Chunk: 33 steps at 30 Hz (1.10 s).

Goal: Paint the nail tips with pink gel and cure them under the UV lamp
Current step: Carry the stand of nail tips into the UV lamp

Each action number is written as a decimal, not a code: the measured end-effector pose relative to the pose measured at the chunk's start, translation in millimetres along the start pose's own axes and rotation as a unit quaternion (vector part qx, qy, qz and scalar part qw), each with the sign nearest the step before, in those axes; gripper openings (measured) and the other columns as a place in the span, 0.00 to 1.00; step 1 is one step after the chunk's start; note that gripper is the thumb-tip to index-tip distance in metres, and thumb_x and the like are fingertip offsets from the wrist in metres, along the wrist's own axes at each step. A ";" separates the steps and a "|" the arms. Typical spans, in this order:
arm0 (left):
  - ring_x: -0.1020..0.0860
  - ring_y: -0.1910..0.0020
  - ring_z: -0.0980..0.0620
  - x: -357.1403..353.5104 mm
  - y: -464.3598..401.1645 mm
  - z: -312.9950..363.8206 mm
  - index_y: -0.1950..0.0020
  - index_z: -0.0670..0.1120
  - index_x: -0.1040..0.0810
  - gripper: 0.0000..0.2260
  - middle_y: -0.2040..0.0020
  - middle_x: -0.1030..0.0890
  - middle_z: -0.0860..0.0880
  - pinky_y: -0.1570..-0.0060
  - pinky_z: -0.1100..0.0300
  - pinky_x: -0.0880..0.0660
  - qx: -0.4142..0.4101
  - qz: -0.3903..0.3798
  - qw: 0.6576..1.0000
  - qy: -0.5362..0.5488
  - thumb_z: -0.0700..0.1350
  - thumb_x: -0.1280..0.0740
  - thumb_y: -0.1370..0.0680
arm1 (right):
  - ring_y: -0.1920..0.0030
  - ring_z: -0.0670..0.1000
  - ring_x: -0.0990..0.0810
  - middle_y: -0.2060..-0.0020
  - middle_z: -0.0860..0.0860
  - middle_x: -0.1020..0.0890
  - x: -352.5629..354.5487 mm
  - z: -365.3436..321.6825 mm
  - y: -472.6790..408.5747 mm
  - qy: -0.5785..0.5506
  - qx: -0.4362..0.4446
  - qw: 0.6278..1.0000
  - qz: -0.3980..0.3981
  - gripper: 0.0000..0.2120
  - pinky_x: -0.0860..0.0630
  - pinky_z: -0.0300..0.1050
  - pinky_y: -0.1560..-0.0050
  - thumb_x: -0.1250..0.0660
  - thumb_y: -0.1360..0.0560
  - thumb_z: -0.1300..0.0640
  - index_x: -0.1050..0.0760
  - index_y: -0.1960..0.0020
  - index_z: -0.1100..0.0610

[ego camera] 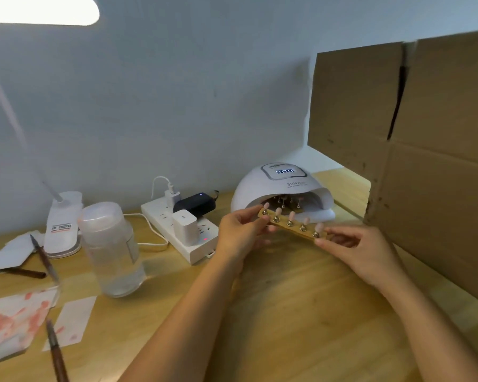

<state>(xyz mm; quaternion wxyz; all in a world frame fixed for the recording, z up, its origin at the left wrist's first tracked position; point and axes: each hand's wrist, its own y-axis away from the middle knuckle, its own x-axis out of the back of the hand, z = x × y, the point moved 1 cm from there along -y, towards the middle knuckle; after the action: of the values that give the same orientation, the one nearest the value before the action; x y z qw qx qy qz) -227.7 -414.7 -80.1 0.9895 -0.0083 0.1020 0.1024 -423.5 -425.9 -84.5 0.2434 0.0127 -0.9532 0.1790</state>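
Both hands hold a wooden bar (293, 225) carrying five pink nail tips (292, 215) by its ends, keeping fingers off the gel. Left hand (239, 232) and right hand (355, 245) pinch it just outside the lamp (282, 188) mouth, near the table's (287, 312) back edge.

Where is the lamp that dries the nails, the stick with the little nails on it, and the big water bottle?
UV lamp (280, 186): head view, on its white dome.
Nail strip (295, 228): head view, on its gold bar.
Bottle (111, 249): head view, on its clear side.
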 end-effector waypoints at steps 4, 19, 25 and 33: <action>0.23 0.76 0.61 -11.6 -6.1 -11.1 0.43 0.39 0.23 0.10 0.67 0.20 0.49 0.75 0.67 0.25 -0.019 0.033 0.999 -0.019 0.36 0.35 0.24 | 0.73 0.40 0.29 0.76 0.42 0.23 -2.5 12.7 2.9 0.024 -0.027 0.999 0.000 0.12 0.32 0.38 0.66 0.23 0.37 0.51 0.22 0.61 0.38; 0.27 0.80 0.61 -21.1 -14.3 -9.7 0.57 0.58 0.31 0.13 0.55 0.23 0.55 0.78 0.68 0.27 -0.028 -0.042 0.992 -0.118 0.39 0.39 0.22 | 0.69 0.50 0.20 0.83 0.42 0.29 -22.9 20.4 -12.3 0.130 -0.062 0.989 0.046 0.12 0.33 0.39 0.69 0.27 0.33 0.45 0.19 0.50 0.46; 0.27 0.80 0.59 -19.5 -17.3 -17.9 0.35 0.49 0.29 0.17 0.64 0.21 0.51 0.75 0.67 0.27 -0.056 -0.034 0.979 -0.193 0.38 0.42 0.22 | 0.73 0.43 0.30 0.79 0.45 0.29 -41.8 9.5 -21.9 0.208 -0.036 0.975 0.070 0.10 0.43 0.37 0.73 0.30 0.31 0.42 0.18 0.54 0.46; 0.29 0.82 0.59 -20.8 -18.3 -18.4 0.54 0.56 0.28 0.13 0.69 0.23 0.50 0.77 0.67 0.30 -0.066 -0.012 0.978 -0.198 0.36 0.42 0.23 | 0.52 0.52 0.20 0.55 0.46 0.17 -72.7 -3.2 -45.9 0.266 -0.039 0.960 0.075 0.14 0.38 0.40 0.63 0.34 0.29 0.39 0.20 0.51 0.46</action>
<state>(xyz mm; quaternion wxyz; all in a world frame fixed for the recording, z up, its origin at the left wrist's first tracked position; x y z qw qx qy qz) -247.5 -437.5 -94.0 0.9885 -0.0547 -0.1035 0.0962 -352.8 -472.3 -100.6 0.4742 -0.1160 -0.8585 0.1568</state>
